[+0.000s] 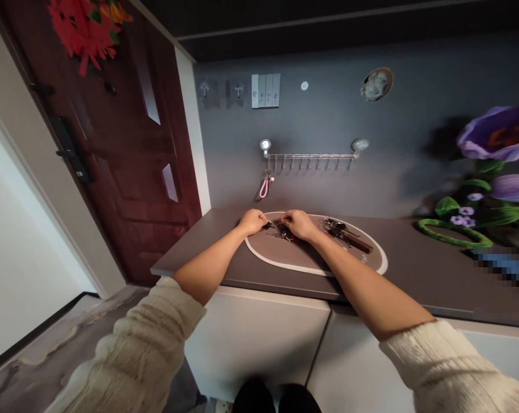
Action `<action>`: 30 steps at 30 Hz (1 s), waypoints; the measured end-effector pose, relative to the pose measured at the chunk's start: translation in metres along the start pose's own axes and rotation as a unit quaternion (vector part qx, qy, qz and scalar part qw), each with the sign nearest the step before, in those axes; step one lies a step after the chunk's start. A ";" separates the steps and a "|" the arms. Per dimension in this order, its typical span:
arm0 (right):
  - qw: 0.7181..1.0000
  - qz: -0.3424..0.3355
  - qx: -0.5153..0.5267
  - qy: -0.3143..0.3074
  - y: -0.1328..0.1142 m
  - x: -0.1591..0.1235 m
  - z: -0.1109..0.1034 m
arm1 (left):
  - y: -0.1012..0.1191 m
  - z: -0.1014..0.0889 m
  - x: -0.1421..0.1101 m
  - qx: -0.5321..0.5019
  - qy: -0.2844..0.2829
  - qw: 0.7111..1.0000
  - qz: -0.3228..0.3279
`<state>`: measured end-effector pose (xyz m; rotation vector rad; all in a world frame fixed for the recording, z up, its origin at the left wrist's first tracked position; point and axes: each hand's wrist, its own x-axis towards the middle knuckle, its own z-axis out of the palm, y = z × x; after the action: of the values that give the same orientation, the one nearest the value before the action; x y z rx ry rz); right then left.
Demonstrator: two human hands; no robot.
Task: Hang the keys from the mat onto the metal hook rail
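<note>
**Light, Stiff Metal Called for a Firm Pinch**

At the left edge of the mat (281, 254), the left hand (253, 221) had thumb and forefinger together, apparently pinched on a small dark key (267, 225). It looked light and hard; its head seemed the surer hold, the blade thinner and slicker.

Right of it, nearer the mat's middle, lay a bunch (286, 236) of silvery and dark pieces with a touch of red. The right hand (299, 223) was over its far side, toward the mat's back edge, fingers bent down; whether they were closed on a piece could not be told. The bunch looked likely to swing and splay if lifted by one part, so a ring, if it had one, seemed the best place to grip.

Toward the right edge lay a pile (336, 227) of dark and metal pieces, with a brown bar (360, 244) at its front right. The bar looked stiff and perhaps heavier, its long sides offering a broad hold. The tangled pile seemed apt to drag neighbours along; nothing looked fragile.
</note>
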<state>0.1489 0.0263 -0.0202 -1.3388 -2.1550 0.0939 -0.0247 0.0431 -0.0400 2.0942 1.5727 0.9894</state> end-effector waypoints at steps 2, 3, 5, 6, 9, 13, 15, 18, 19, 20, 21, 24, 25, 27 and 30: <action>1.000 -0.002 -0.007 -0.006 -0.001 0.000 -0.001 | 0.000 0.000 0.000 -0.028 0.004 1.000 0.000; 1.000 -0.002 -0.010 -0.008 -0.002 0.000 -0.001 | 0.001 -0.001 -0.001 -0.040 0.006 0.999 0.001; 1.000 0.001 -0.017 -0.009 -0.003 -0.001 -0.002 | 0.002 -0.002 -0.002 -0.057 0.007 0.998 0.002; 1.000 0.002 -0.022 -0.011 -0.003 -0.001 -0.003 | 0.003 -0.003 -0.002 -0.063 0.006 0.998 0.002; 0.999 0.005 -0.040 -0.023 -0.005 -0.002 -0.004 | 0.006 -0.006 -0.003 -0.083 0.007 0.996 0.013; 0.999 -0.008 -0.043 -0.028 -0.005 -0.001 -0.003 | 0.013 -0.011 -0.007 -0.134 0.006 0.991 0.025; 0.999 -0.016 -0.032 -0.029 -0.005 -0.001 -0.003 | 0.016 -0.013 -0.009 -0.173 0.002 0.985 0.022; 0.999 -0.025 -0.004 -0.022 -0.006 -0.001 -0.003 | 0.019 -0.013 -0.010 -0.247 -0.016 0.969 0.003; 0.999 -0.029 0.006 -0.018 -0.007 -0.001 -0.003 | 0.019 -0.013 -0.010 -0.270 -0.021 0.963 -0.006; 0.999 -0.032 0.016 -0.013 -0.007 -0.002 -0.003 | 0.019 -0.012 -0.009 -0.291 -0.023 0.956 -0.015; 0.999 -0.035 0.024 -0.009 -0.007 -0.002 -0.003 | 0.019 -0.011 -0.009 -0.311 -0.023 0.950 -0.024; 0.998 -0.040 0.051 0.008 -0.009 -0.002 -0.004 | 0.018 -0.009 -0.007 -0.367 -0.017 0.929 -0.046; 0.997 -0.039 0.063 0.016 -0.010 -0.002 -0.004 | 0.019 -0.009 -0.007 -0.385 -0.017 0.922 -0.051; 0.995 -0.032 0.093 0.032 -0.011 -0.002 -0.005 | 0.020 -0.009 -0.007 -0.414 -0.021 0.908 -0.057; 0.988 -0.010 0.150 0.044 -0.014 -0.003 -0.006 | 0.022 -0.009 -0.008 -0.451 -0.027 0.890 -0.059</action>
<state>0.1419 0.0162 -0.0121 -1.1269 -1.9878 0.3315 -0.0165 0.0269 -0.0221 1.3336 0.8993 1.2710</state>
